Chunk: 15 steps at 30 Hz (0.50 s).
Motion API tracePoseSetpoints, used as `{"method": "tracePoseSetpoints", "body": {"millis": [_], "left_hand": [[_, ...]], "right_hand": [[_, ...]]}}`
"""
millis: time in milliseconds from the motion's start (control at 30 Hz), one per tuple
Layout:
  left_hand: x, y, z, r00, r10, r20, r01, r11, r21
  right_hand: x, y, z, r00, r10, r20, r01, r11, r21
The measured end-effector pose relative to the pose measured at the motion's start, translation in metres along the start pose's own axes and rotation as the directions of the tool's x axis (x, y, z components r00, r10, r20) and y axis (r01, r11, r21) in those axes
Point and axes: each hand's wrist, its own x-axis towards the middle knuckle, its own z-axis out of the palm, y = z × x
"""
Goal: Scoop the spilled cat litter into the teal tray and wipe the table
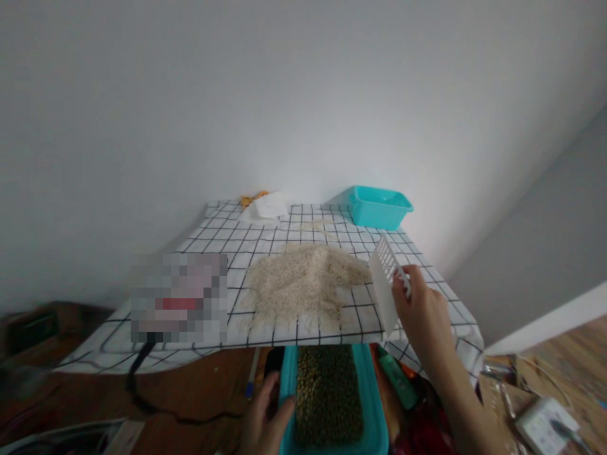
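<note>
Both hands grip: the rice pile [303, 284] lies just left of your right hand [424, 313] holding a white slotted scoop [382, 287]; your left hand [265, 420] clasps the teal bean tray [377, 411], nearer you.

**Soft, even light; wide-angle distortion**

Diffuse light leaves the white wall [303, 95] brighter at right than at left. Shadows on the table [237, 240] are faint. A pixelated patch [179, 297] masks its near-left part. Sharpness falls off toward the lower edge, where the left hand [265, 420] blurs and lines bend.
</note>
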Motion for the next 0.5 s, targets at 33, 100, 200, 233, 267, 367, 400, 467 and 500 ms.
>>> {"method": "tracePoseSetpoints", "body": {"millis": [33, 100, 200, 233, 267, 367, 400, 467, 500], "left_hand": [[0.003, 0.000, -0.003, 1.000, -0.003, 0.002, 0.003, 1.000, 0.005], [0.010, -0.002, -0.010, 1.000, -0.007, 0.014, 0.007, 1.000, 0.021], [0.015, -0.008, -0.015, 0.999, -0.003, 0.044, -0.001, 0.996, 0.088], [0.015, -0.010, -0.015, 0.999, 0.003, 0.054, -0.009, 0.993, 0.119], [0.015, -0.012, -0.015, 0.998, 0.015, 0.056, -0.023, 0.989, 0.147], [0.010, -0.017, -0.010, 0.996, 0.085, 0.007, -0.085, 0.978, 0.192], [0.008, -0.017, -0.008, 0.994, 0.109, -0.016, -0.103, 0.975, 0.195], [0.005, -0.015, -0.004, 0.989, 0.140, -0.036, -0.130, 0.970, 0.205], [0.004, -0.012, -0.003, 0.989, 0.146, -0.034, -0.136, 0.967, 0.216]], "right_hand": [[0.002, -0.006, 0.004, 1.000, -0.020, 0.011, 0.020, 1.000, 0.003], [0.004, -0.015, 0.011, 0.998, -0.050, 0.039, 0.050, 0.999, 0.013], [0.006, -0.021, 0.017, 0.995, -0.070, 0.064, 0.068, 0.997, 0.039], [0.006, -0.021, 0.017, 0.996, -0.069, 0.065, 0.065, 0.997, 0.051], [0.007, -0.020, 0.017, 0.996, -0.063, 0.062, 0.059, 0.996, 0.064], [0.015, -0.011, 0.013, 1.000, -0.013, 0.029, 0.009, 0.994, 0.109], [0.019, -0.006, 0.011, 1.000, 0.005, 0.021, -0.008, 0.991, 0.137], [0.031, 0.006, 0.011, 0.999, 0.030, 0.027, -0.035, 0.974, 0.223], [0.038, 0.013, 0.012, 0.999, 0.038, 0.035, -0.046, 0.960, 0.275]]}}
